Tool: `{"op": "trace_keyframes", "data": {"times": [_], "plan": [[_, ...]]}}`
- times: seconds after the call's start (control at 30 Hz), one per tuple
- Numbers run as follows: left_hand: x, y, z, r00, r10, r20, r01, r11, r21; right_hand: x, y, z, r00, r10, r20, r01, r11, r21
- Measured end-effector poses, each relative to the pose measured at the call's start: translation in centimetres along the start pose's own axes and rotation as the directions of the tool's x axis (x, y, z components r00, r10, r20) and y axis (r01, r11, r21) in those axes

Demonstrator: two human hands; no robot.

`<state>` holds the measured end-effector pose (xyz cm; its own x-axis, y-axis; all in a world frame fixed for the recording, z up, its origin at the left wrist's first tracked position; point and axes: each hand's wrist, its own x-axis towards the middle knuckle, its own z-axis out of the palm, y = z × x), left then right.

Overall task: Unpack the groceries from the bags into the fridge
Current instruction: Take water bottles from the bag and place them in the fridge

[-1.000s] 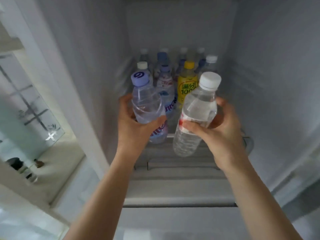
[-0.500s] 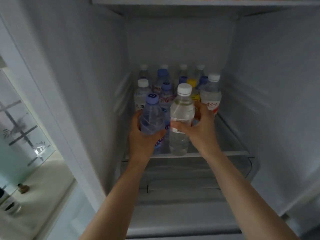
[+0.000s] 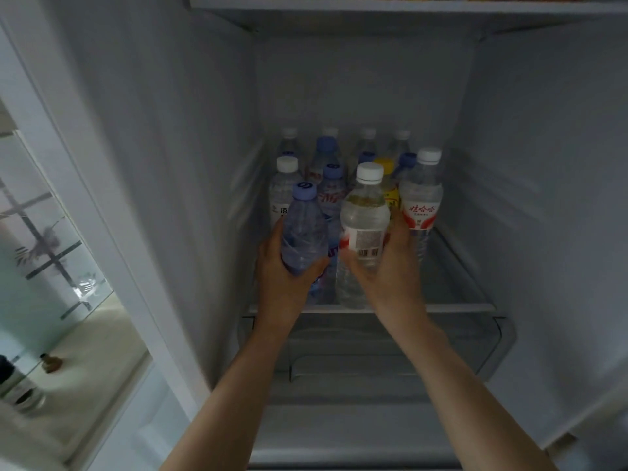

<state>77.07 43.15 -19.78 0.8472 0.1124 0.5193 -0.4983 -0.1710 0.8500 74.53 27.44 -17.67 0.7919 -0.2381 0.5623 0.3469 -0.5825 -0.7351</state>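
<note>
My left hand (image 3: 285,277) grips a blue-capped, blue-tinted water bottle (image 3: 302,229) around its lower body. My right hand (image 3: 390,266) holds a white-capped clear water bottle (image 3: 365,219) with a barcode label. Both bottles stand upright at the front of the glass fridge shelf (image 3: 458,305), side by side. Behind them several more bottles fill the shelf, among them a red-labelled bottle (image 3: 421,195) at the right and a yellow-capped one (image 3: 387,178), which is partly hidden.
The shelf's right front part is bare glass. A clear drawer (image 3: 492,348) sits under the shelf. Another shelf (image 3: 373,5) spans the top. The fridge's left wall (image 3: 153,164) and a white frame stand at left, with a glass pane and a floor beyond.
Both hands have carried their bottles forward and down into the fridge, from in front of the shelf to its front edge. The bottles have come closer together.
</note>
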Motion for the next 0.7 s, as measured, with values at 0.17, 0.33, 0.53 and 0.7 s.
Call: {"op": "trace_keyframes", "data": {"times": [0.17, 0.33, 0.53, 0.7], "plan": [[-1.1, -0.9, 0.2, 0.996, -0.081, -0.032, 0.085, 0.989, 0.12, -1.7, 0.4, 1.6, 0.996, 0.094, -0.012, -0.094, 0.99, -0.106], [-0.6, -1.7, -0.5, 0.997, -0.077, 0.023, 0.073, 0.986, 0.149, -0.6, 2.4, 0.3, 0.989, 0.078, 0.126, -0.082, 0.996, 0.023], [-0.5, -2.1, -0.6, 0.997, -0.072, 0.034, 0.065, 0.984, 0.166, -0.8, 3.2, -0.3, 0.991, 0.061, 0.122, -0.058, 0.998, -0.028], [-0.5, -2.1, -0.3, 0.991, -0.12, 0.059, 0.113, 0.987, 0.118, -0.6, 3.3, -0.4, 0.977, 0.12, 0.175, -0.113, 0.992, -0.054]]}}
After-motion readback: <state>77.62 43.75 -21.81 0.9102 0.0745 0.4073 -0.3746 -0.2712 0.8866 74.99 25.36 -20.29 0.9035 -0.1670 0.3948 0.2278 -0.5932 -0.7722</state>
